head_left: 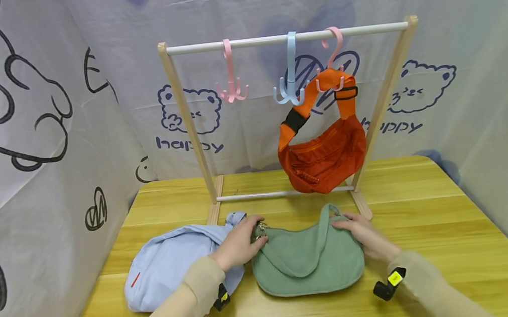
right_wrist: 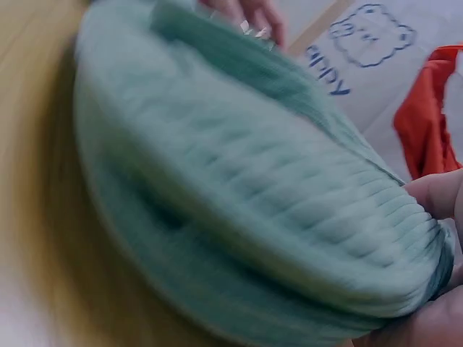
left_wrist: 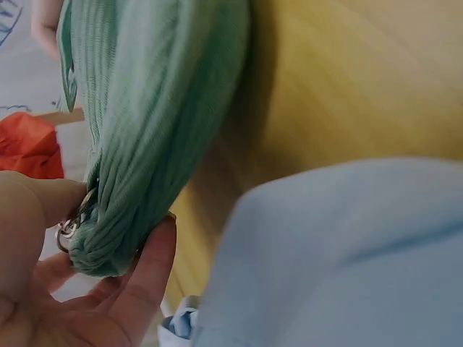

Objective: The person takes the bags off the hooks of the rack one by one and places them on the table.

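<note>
Green bag (right_wrist: 239,181) blurry in the right wrist view, blue bag (left_wrist: 347,253) partly beyond the left wrist view's edges

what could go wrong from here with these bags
The left hand pinches the green bag close beside the blue bag, so it might drag that along. The slack strap across the green bag's front could snag. The orange bag hangs from a tilted pink hook, so a bump might unseat it.
</note>
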`<state>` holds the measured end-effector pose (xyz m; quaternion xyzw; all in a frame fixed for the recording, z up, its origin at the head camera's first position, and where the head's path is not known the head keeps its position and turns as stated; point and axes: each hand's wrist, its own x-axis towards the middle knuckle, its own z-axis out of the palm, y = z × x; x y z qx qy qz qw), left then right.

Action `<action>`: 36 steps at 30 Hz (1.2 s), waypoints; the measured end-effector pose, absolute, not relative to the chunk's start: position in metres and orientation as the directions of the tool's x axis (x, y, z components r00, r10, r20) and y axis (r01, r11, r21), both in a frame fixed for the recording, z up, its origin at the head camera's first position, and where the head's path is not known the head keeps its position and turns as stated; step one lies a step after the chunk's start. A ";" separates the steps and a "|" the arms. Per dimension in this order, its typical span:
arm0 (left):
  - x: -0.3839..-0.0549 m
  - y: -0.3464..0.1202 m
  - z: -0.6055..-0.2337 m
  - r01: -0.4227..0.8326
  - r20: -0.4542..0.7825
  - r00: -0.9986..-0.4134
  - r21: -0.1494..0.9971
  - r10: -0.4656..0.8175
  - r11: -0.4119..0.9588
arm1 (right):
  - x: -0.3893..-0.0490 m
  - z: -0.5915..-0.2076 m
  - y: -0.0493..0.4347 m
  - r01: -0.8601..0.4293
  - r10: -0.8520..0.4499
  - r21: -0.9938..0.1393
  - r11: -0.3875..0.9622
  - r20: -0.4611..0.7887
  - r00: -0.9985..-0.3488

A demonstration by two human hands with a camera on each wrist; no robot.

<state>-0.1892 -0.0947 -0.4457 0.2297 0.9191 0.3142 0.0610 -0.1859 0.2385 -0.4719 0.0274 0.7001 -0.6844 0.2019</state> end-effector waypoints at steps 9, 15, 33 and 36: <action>-0.183 -0.101 -0.442 0.394 0.010 -0.890 0.520 0.457 0.758 | -0.182 -0.478 0.237 0.078 -0.080 -0.831 0.551 -0.146 -0.986; -0.187 -0.117 -0.428 0.455 0.055 -0.881 0.367 0.469 0.811 | -0.181 -0.476 0.246 -0.007 -0.076 -0.737 0.675 -0.060 -0.995; -0.185 -0.141 -0.422 0.407 -0.159 -0.880 0.230 0.447 0.884 | -0.178 -0.478 0.250 -0.114 -0.177 -0.637 0.762 -0.035 -0.984; -0.185 -0.143 -0.421 0.397 -0.179 -0.881 0.223 0.438 0.890 | -0.178 -0.479 0.249 -0.111 -0.174 -0.644 0.757 -0.034 -0.984</action>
